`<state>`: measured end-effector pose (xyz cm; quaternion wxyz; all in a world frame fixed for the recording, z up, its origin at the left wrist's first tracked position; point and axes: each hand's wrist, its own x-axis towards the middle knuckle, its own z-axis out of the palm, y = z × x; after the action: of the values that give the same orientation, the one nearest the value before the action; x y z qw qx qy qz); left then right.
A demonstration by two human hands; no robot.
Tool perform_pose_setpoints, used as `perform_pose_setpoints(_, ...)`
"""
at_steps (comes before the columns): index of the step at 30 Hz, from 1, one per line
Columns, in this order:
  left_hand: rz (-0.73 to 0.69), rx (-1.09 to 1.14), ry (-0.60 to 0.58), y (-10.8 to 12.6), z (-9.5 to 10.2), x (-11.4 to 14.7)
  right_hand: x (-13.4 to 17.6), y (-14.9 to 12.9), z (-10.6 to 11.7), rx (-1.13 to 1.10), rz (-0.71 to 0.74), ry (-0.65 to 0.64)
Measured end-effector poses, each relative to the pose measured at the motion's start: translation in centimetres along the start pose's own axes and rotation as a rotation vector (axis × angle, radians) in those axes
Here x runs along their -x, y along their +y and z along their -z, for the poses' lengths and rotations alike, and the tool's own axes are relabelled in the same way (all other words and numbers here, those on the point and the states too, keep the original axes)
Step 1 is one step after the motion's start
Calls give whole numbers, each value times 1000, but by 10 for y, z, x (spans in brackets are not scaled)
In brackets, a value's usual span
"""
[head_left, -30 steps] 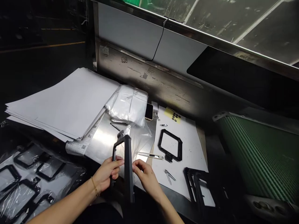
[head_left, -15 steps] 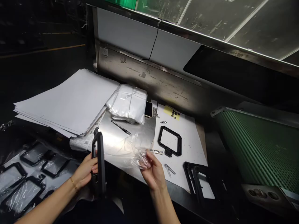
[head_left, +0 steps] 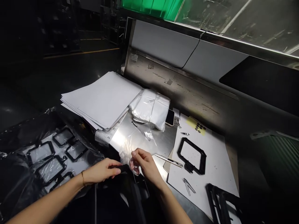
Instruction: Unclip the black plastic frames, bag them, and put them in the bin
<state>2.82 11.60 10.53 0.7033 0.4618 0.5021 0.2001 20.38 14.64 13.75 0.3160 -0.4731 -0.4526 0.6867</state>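
Observation:
My left hand is closed on one end of a black plastic frame, most of which is lost against the dark below. Crumpled in the fingers of my right hand is a clear plastic bag, right beside that end of the frame. Whether the frame touches the bag's opening, I cannot tell. Another black frame lies flat on a white sheet to the right. Near it are a craft knife and small nippers.
Bagged black frames lie in a lined box at left. Behind my hands sit a paper stack, a bundle of clear bags, a phone and a pen. More black frames stand at lower right.
My hands have come together, bringing the black frame to the bag. The frame has tipped from upright to low and dark. The view has swung left, showing more of the box.

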Motion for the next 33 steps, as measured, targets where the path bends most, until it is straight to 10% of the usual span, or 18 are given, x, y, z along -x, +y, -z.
perform_pose_setpoints(8,78,-73,105,-13,17,30,64,17,18,1059,313,-94)
perform_pose_setpoints(14,96,-60,147,-17,19,38,67,42,-35,794,549,-74)
perform_pose_setpoints(19,80,-78,229,-37,34,46,34,56,-85,545,586,-416)
perform_pose_setpoints(28,198,-103,395,-67,41,86,42,99,-19,1196,654,57)
perform_pose_setpoints(33,234,-109,334,-72,47,91,69,121,-40,799,535,-288)
